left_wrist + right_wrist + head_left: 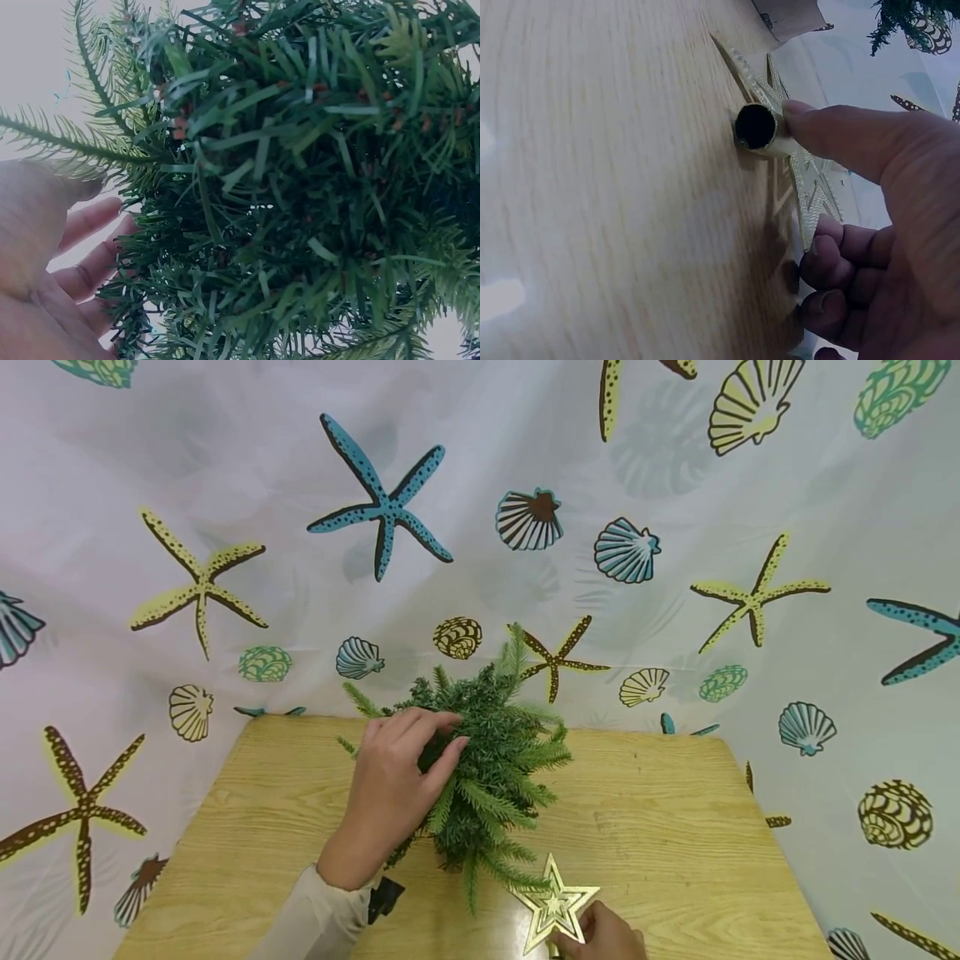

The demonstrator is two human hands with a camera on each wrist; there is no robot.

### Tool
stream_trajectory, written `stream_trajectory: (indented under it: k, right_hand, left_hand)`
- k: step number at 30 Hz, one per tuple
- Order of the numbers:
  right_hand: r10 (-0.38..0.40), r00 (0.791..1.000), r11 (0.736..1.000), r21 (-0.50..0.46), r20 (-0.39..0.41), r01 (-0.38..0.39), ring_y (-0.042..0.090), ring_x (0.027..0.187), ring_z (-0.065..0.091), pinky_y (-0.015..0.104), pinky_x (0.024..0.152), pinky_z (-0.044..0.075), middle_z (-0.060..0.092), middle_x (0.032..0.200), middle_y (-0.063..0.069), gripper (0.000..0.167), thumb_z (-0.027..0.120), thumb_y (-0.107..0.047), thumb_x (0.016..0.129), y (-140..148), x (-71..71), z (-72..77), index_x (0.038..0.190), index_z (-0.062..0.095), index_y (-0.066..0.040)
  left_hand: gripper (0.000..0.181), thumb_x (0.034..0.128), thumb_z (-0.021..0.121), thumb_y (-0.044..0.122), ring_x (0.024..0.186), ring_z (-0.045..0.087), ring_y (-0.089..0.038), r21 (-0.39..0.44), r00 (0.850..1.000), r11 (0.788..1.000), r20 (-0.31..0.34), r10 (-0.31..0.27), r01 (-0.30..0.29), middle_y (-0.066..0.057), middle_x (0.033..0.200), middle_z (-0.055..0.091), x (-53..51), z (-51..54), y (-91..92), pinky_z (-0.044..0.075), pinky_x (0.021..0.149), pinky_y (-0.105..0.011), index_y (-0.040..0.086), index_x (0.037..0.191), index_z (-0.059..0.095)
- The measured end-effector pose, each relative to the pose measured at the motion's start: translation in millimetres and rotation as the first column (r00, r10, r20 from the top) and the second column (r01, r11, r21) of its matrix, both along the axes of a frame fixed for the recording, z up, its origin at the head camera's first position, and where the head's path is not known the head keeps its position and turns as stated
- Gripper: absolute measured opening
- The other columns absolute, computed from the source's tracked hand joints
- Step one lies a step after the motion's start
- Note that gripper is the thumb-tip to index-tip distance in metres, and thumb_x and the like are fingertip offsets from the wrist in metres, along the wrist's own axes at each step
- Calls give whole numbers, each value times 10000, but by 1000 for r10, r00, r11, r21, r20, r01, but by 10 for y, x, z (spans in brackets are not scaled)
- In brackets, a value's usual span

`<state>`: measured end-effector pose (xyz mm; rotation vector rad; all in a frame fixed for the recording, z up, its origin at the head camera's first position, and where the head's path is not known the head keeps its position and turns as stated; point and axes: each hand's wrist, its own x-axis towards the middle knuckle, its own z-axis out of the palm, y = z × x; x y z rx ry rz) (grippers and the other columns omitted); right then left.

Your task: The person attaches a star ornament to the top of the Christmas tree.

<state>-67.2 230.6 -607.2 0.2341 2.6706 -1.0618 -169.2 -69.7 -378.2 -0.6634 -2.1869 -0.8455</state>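
Observation:
A small green artificial tree [487,760] with bushy, spreading branches stands on the wooden table. My left hand [401,772] is at its upper left side, thumb and fingers apart and bent around the foliage; in the left wrist view its fingers [90,262] lie against the needles [285,195]. Near the table's front, my right hand [606,935] pinches a gold glitter star [553,903] with an open outline. The right wrist view shows the star's hollow round socket [756,126] beside the thumb of my right hand [885,217].
The wooden table [660,827] spreads out on both sides of the tree. Behind and beside it hangs a white curtain [480,585] printed with starfish and shells. A dark strap piece [385,897] shows at my left cuff.

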Motion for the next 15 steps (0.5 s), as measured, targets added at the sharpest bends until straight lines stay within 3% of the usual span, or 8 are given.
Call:
stream_trajectory:
  k: [3,10,15]
  right_hand:
    - [10,1000,1000,-4,-11,-10,141,602,526,381,657,369,545,655,-41,509,820,-573,825,22,10,-13,806,545,-146]
    - [31,999,989,-145,13,-29,137,537,426,390,642,306,432,599,-54,516,783,-542,879,53,25,-74,743,482,-146]
    - [63,997,992,-112,-35,-66,121,549,440,508,730,303,448,598,-80,429,747,-469,935,88,28,-105,745,528,-154]
  left_hand:
    - [223,913,821,182,891,662,-216,-1,1000,1000,13,-6,6,-25,965,715,-1,1,7,433,843,-464,85,1107,769]
    - [215,909,822,171,888,664,-220,-2,1000,1000,4,-8,8,-29,961,714,-4,-5,12,437,852,-475,83,1098,769]
    - [210,906,826,164,888,670,-234,-4,1000,1000,-21,-6,6,-38,960,713,-3,-14,12,440,852,-486,81,1092,774]
